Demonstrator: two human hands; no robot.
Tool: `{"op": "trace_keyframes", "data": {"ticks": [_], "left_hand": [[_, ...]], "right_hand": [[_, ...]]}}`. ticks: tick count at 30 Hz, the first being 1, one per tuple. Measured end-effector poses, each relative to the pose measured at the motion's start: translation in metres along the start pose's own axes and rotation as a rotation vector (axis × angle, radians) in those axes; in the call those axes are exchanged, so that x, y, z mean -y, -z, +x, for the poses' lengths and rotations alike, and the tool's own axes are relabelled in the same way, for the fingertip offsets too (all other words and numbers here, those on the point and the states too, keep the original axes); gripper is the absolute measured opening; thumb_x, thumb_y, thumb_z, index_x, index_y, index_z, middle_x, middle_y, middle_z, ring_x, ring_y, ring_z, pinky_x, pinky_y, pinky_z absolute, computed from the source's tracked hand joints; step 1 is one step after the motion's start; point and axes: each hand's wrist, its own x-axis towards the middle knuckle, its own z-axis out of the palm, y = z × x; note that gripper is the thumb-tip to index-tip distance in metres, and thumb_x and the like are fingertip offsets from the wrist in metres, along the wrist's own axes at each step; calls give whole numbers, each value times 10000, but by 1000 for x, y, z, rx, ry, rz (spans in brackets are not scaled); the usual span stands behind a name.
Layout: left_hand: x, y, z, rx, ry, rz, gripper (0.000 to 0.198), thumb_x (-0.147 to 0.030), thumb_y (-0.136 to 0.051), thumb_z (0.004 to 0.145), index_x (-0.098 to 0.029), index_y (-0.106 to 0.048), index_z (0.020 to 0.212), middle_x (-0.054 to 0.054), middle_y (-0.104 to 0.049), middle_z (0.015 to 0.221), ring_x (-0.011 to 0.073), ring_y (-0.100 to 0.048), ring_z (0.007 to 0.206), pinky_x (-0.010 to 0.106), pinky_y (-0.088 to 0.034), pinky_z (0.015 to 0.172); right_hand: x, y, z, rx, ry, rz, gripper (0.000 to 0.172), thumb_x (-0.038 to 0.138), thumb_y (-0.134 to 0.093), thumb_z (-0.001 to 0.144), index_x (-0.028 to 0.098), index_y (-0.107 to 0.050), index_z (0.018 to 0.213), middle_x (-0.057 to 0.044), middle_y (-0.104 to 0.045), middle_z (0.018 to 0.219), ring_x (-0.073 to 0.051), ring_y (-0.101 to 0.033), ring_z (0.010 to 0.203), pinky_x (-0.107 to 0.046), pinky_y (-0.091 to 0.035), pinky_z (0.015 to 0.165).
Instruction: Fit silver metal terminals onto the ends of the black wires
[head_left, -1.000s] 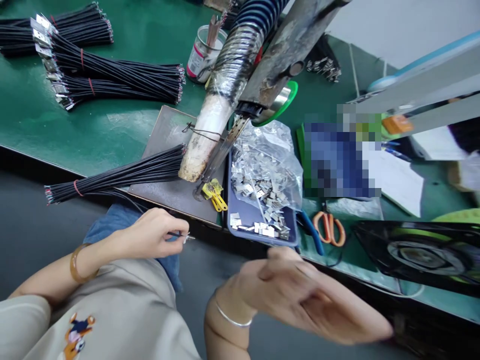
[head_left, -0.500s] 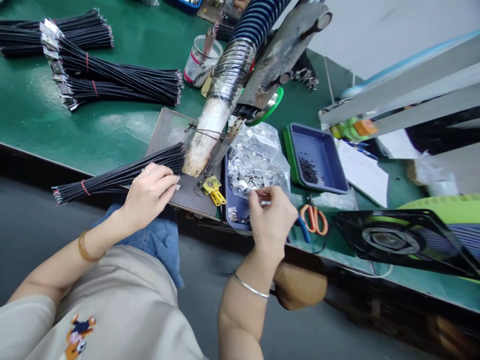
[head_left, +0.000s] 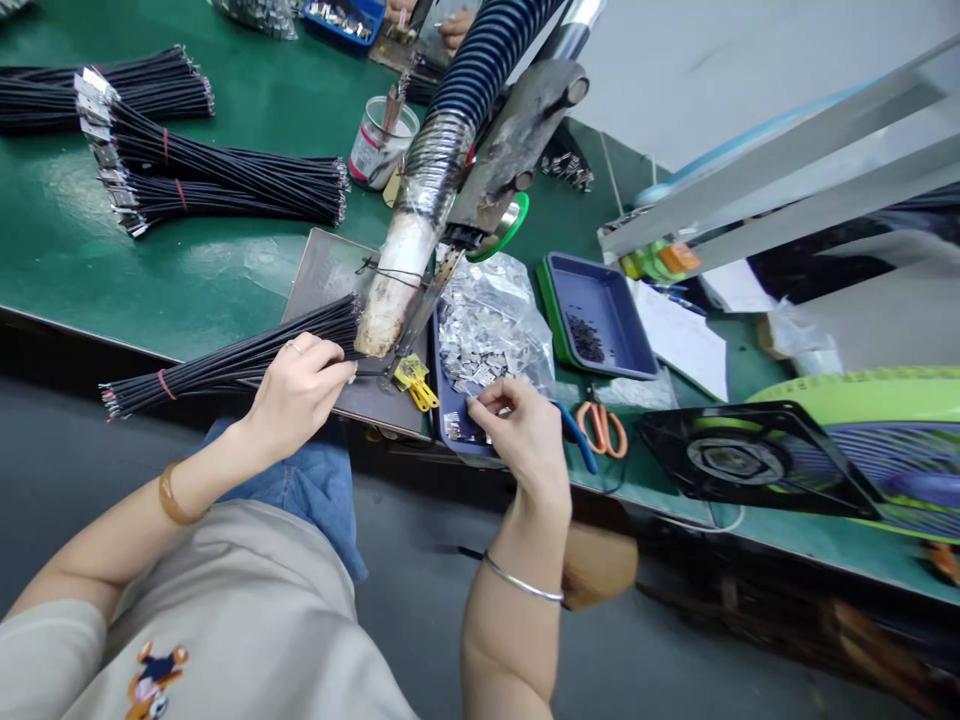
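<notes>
Both hands pinch. Fingers [head_left: 339, 372] of the left hand [head_left: 300, 392] close on one limp black wire [head_left: 367, 372] near its tip, beside the wire bundle [head_left: 225, 362]; the right hand [head_left: 525, 432] nips a tiny metal clip [head_left: 474, 404] over the blue tray [head_left: 441, 385] (light, slippery, probably best gripped by its flat sides).

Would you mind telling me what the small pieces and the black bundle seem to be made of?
Small pieces: likely thin stamped metal, going by the bright silvery glint. Black bundle: wires in matt black insulation, probably plastic, with bare tips at the ends.
</notes>
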Motion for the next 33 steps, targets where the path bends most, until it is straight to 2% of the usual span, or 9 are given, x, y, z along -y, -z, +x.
{"op": "trace_keyframes", "data": {"ticks": [6,9,12,15,18,21,24,27,33], "left_hand": [[-19,12,1,-16,-71,-113,208,-144,-536,988,-122,-706,871,61,-678,753,179,-565,732,286,-498,722],[-28,13,0,37,-116,-139,224,-158,-528,992,-133,-696,845,51,-668,729,166,-552,674,270,-472,669],[-36,9,-3,63,-116,-190,256,-128,-497,987,-146,-674,802,33,-667,699,141,-567,619,250,-452,631],[-43,5,-4,72,66,-367,206,-103,-510,939,-141,-662,806,-1,-644,645,101,-539,540,216,-411,556],[-46,5,-1,158,421,-625,134,-141,-551,882,-136,-655,798,-32,-588,585,74,-471,484,190,-369,497],[-44,8,6,236,705,-863,129,-221,-584,847,-129,-648,783,-28,-573,585,81,-502,517,187,-410,526],[-43,12,11,260,816,-998,143,-254,-622,810,-118,-658,785,-4,-613,637,90,-543,568,193,-454,569],[-44,13,11,259,826,-1025,129,-235,-644,791,-113,-679,771,34,-691,720,103,-598,638,198,-497,639],[-43,9,6,239,720,-898,126,-202,-649,823,-106,-725,788,50,-733,751,114,-606,651,192,-486,616]], "right_hand": [[3,-3,-7,-53,42,-88,154,372,-559,685,243,-510,617,5,-576,603,-165,-534,573,-306,-388,629],[9,-5,-11,-144,85,-144,120,318,-555,691,244,-496,617,12,-560,582,-162,-527,561,-303,-386,615],[24,-7,-23,-295,142,-39,114,276,-576,745,235,-527,651,23,-572,604,-139,-529,533,-283,-431,591],[47,-14,-42,-482,211,140,140,264,-652,831,221,-590,713,1,-662,720,-127,-589,560,-253,-483,547],[69,-27,-62,-648,335,269,93,203,-721,849,220,-653,789,-18,-718,824,-162,-710,754,-270,-567,655],[82,-41,-72,-484,354,413,58,181,-702,879,225,-695,842,-32,-743,895,-174,-729,835,-300,-606,715],[86,-51,-73,-228,287,607,69,190,-671,902,222,-716,860,-41,-749,924,-168,-738,839,-279,-619,676],[88,-57,-71,-136,252,718,73,174,-680,883,228,-727,869,-36,-754,933,-157,-741,855,-261,-624,697],[88,-54,-72,-150,243,695,99,151,-678,868,233,-731,854,-34,-760,925,-153,-735,857,-262,-619,714]]}}
